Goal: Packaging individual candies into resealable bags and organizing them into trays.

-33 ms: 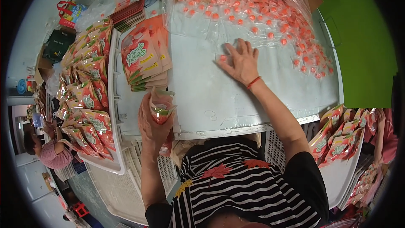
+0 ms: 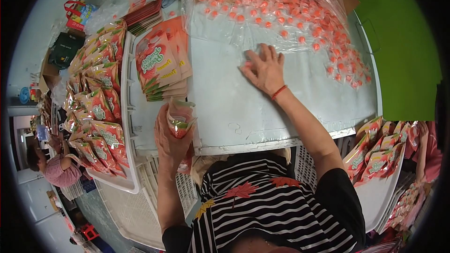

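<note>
At the table's near edge, my left hand [image 2: 169,136] is wrapped round an upright red and beige pouch [image 2: 180,124] with its top gaping. Farther right, my right hand [image 2: 266,71] rests on the tabletop, thumb and forefinger closed about a small wrapped red candy [image 2: 250,65] that they partly hide. The other fingers reach forward. Beyond that hand spreads a heap of the same wrapped candies [image 2: 300,11], partly on and under clear plastic film [image 2: 234,35]. A fanned stack of flat pouches [image 2: 161,63] lies beyond my left hand.
A white crate [image 2: 129,150] full of filled pouches [image 2: 101,107] stands along the left side. Another white tray [image 2: 375,201] of pouches is at right, beside a person's arm [image 2: 422,152]. More flat pouches [image 2: 143,14] are stacked at the back left. A person in pink [image 2: 61,168] is far left.
My right hand has shifted slightly left, and its thumb and forefinger have drawn in over the wrapped candy. My left hand and its pouch have stayed put.
</note>
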`<state>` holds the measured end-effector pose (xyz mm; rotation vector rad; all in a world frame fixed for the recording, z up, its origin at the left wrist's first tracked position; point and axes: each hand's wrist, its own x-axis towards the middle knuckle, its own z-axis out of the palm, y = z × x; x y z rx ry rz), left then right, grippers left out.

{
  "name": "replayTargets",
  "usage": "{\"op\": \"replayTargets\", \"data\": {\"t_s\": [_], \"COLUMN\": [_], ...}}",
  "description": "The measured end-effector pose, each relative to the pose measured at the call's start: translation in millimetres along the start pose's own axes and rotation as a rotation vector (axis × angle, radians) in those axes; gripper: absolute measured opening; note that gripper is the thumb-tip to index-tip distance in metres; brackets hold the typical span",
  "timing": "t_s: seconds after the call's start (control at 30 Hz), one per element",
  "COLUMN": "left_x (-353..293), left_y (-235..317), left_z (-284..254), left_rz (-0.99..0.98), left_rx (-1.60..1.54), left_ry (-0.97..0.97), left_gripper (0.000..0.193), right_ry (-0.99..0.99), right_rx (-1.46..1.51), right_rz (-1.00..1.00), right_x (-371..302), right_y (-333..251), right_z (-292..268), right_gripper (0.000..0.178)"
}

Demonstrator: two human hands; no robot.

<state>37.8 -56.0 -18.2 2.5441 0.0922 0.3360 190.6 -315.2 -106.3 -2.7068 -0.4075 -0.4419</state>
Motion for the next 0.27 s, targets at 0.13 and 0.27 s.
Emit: {"op": "replayTargets", "data": {"t_s": [0.13,0.27], "left_x": [-4.0,2.2], "left_y": [-6.0,-12.0], "left_z": [-2.1,-4.4], "left_rz": [-0.003,-0.029], "left_rx": [-0.011,-0.057], "left_ry": [0.013,0.039], "left_gripper": [0.079,0.078], "right_ry": [0.055,0.005], "right_rx": [0.088,0.155], "right_rz": [-0.149,-0.219], "right_x": [-6.8,-24.6], "right_y": [-32.1,-74.9], "right_z": [20.4,33.7], "right_gripper": [0.029,0.032]}}
